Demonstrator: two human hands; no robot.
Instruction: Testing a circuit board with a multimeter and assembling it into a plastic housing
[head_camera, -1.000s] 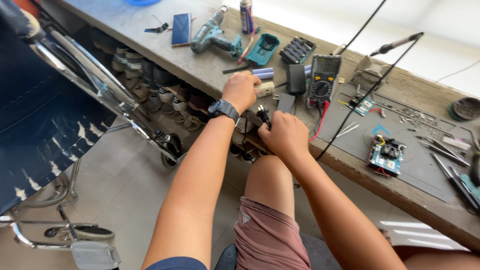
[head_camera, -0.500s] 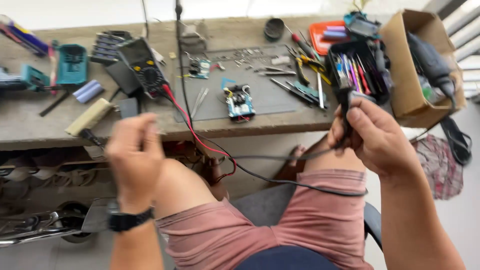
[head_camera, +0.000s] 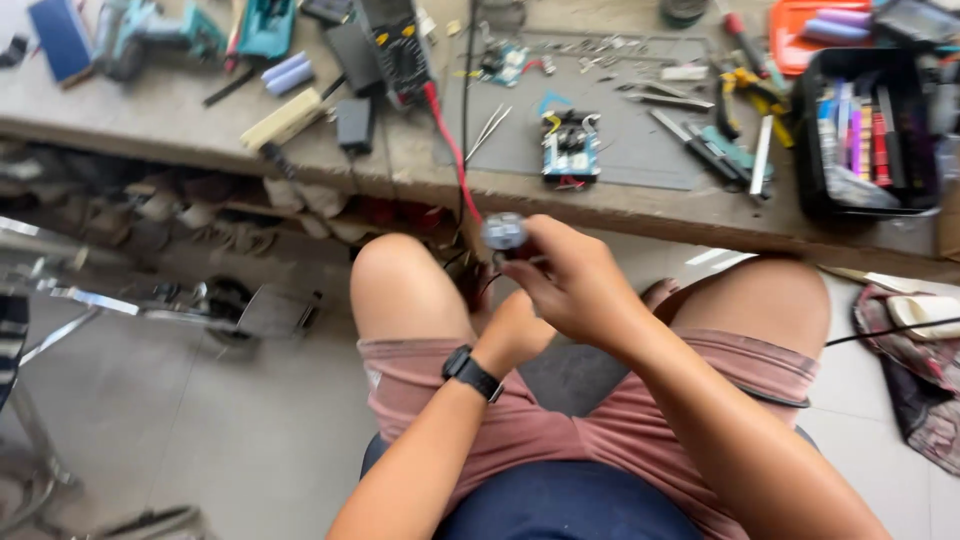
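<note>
My right hand (head_camera: 575, 288) is between my knees, just below the workbench edge, and its fingers grip a small round grey part (head_camera: 503, 232) with a dark body under it. My left hand (head_camera: 513, 330) sits right beneath the right hand and is mostly hidden by it, so its fingers do not show. A black watch (head_camera: 472, 373) is on the left wrist. Dark wires hang by my left knee near the hands. A red test lead (head_camera: 450, 150) runs from the multimeter (head_camera: 397, 48) on the bench down toward the hands.
On the bench's grey mat (head_camera: 620, 150) lie a small circuit board (head_camera: 568, 146), tweezers (head_camera: 490, 125) and several hand tools. A black tray of tools (head_camera: 866, 130) stands at the right and a teal drill (head_camera: 150, 30) at the far left. A chrome wheelchair frame (head_camera: 110, 300) is on the left, a rag (head_camera: 915, 360) on the floor at the right.
Both hands were apart over my thighs; now they are together between my knees, the right gripping the small round part above the left. The view has tilted down and shifted.
</note>
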